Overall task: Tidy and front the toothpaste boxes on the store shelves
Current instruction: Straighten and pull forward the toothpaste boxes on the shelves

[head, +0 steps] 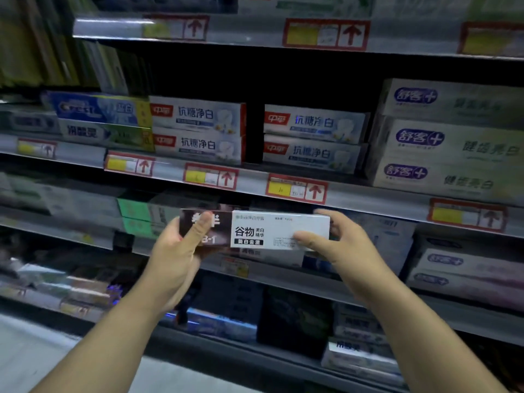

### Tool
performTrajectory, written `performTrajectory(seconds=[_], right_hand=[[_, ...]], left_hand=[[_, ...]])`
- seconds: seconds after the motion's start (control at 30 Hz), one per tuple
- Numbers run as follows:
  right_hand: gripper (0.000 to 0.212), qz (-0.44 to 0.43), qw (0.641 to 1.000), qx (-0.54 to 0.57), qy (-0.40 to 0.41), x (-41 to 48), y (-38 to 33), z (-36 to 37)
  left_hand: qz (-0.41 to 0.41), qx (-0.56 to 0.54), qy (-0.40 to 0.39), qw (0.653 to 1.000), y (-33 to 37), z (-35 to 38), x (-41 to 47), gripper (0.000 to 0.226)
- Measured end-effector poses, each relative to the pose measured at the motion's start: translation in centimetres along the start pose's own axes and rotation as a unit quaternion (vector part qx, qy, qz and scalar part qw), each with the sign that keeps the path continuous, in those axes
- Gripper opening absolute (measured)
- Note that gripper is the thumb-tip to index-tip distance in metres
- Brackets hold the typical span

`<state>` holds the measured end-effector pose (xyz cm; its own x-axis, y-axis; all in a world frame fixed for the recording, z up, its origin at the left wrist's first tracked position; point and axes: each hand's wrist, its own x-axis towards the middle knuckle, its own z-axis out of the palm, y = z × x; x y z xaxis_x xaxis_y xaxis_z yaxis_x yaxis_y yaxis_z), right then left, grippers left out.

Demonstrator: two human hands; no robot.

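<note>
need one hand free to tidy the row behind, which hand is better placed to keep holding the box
Probably the left hand: its thumb lies across the face of the box and its palm cups that end. The right hand only pinches the far end.

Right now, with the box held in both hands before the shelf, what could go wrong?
The left hand and right hand grip the brown-and-white box only near its ends, so it might slip or twist. It appears just under the shelf rail, so lifting it could catch the price tag there.
</note>
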<state>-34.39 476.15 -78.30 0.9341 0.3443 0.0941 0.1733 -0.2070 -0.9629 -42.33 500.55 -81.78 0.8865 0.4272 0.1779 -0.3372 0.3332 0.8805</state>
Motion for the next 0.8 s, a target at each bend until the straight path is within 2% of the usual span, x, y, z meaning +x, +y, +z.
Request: performTrajectory(seconds=[0.03, 0.13, 0.23, 0.3, 0.43, 0.57, 0.63, 0.73, 0.8], right_hand=[[0.082, 0.015, 1.0, 0.009, -0.002, 0.0, 0.6, -0.1], [0.046, 0.039, 0.999, 0.032, -0.011, 0.1, 1.9, -0.1], [0.032, 0.074, 0.989, 0.13, -0.005, 0.4, 3.3, 0.3], [0.028, 0.093, 0.979, 0.178, 0.033, 0.3, 3.9, 1.1], [0.009, 0.097, 0.982, 0.065, 0.146, -0.5, 4.8, 2.7], [0.02, 0.085, 0.975, 0.089, 0.187, -0.6, 5.0, 3.7], [0.029, 0.062, 0.975, 0.081, 0.195, -0.5, 4.9, 4.1], [0.032, 0.055, 0.977, 0.057, 0.2, -0.3, 4.9, 4.4], [0.036, 0.067, 0.98, 0.059, 0.18, -0.3, 4.7, 4.6]], left_hand=[[-0.011, -0.003, -0.004, 1.0, -0.3, -0.2, -0.1, 0.052], [-0.054, 0.026, -0.02, 0.998, -0.9, -1.3, 0.0, 0.037], [-0.064, 0.08, 0.061, 0.993, -2.0, -2.8, 0.7, 0.027], [-0.066, 0.102, 0.109, 0.987, -2.7, -3.1, 0.9, 0.028], [-0.056, 0.173, 0.126, 0.975, -4.4, -3.1, 0.8, 0.028], [-0.056, 0.269, 0.135, 0.952, -5.6, -3.8, 1.2, 0.015], [-0.051, 0.282, 0.14, 0.948, -5.7, -3.6, 1.2, 0.017], [-0.022, 0.237, 0.157, 0.958, -5.1, -2.9, 1.2, 0.037], [-0.016, 0.182, 0.158, 0.97, -4.6, -2.7, 1.4, 0.04]])
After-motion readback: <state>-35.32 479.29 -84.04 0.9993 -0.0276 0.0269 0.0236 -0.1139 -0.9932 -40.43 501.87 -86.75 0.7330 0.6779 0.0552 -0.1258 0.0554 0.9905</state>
